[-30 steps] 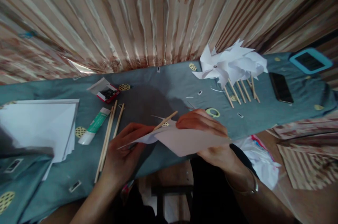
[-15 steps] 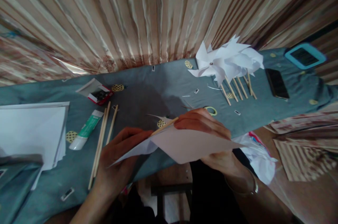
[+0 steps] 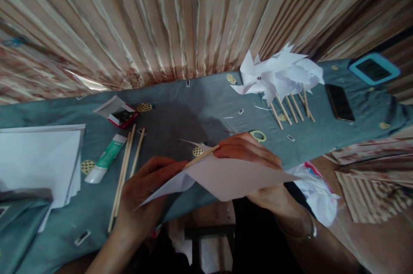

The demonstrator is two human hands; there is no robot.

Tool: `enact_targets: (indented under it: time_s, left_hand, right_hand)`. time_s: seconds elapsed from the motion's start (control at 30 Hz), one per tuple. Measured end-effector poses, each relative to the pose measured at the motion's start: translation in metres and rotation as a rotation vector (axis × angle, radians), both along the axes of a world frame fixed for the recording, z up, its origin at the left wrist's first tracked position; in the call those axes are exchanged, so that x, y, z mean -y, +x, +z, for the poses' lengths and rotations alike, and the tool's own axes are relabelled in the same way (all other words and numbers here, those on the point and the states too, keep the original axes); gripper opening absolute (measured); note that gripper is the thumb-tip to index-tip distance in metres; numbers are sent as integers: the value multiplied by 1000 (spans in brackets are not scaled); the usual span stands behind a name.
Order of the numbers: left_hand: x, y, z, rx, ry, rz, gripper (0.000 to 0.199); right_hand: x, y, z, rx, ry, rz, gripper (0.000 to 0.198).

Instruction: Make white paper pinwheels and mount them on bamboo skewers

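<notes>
Between my hands is a white paper pinwheel (image 3: 232, 177), its vanes spread out, with a thin wooden stick (image 3: 201, 156) lying along its far side. My left hand (image 3: 148, 194) is closed round the left end of the stick, and a paper vane passes over its fingers. My right hand (image 3: 254, 153) grips the stick's other end and the paper, thumb underneath and fingers on top. Where the stick meets the paper's centre is hidden by the vanes. The pinwheel is held just above the table's near edge.
Finished paper pinwheels (image 3: 280, 74) on sticks lie at the back right, near a phone (image 3: 339, 102) and a blue-framed tablet (image 3: 374, 69). Scissors (image 3: 258, 136) lie beyond my right hand. Left are loose sticks (image 3: 124, 170), a glue tube (image 3: 106, 160), an opened small box (image 3: 122, 115) and paper sheets (image 3: 38, 153).
Hardly anything differs. The pinwheel and both hands have shifted very slightly, and the grip on the stick and paper is the same.
</notes>
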State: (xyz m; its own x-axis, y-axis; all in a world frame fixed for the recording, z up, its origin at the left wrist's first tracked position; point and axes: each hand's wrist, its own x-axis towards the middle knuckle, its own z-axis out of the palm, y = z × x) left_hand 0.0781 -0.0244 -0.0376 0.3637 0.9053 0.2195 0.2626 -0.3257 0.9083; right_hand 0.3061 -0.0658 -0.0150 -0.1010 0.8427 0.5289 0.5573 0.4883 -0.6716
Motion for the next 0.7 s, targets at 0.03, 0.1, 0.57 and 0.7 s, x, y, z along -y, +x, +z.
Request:
enact_targets:
  time_s: [0.03, 0.1, 0.57, 0.7]
  left_hand:
    - [0, -1, -1, -10, 1, -8, 26]
    - [0, -3, -3, -43, -5, -11, 28]
    - [0, -2, -8, -128, 188, -26, 23]
    - [0, -1, -12, -144, 188, -30, 23]
  right_hand:
    - [-1, -1, 0, -2, 0, -9, 19]
    - [-2, -2, -1, -10, 6, -21, 19]
    - [-5, -12, -6, -411, -405, -233, 4]
    - [-10, -12, -9, -527, -540, -276, 12]
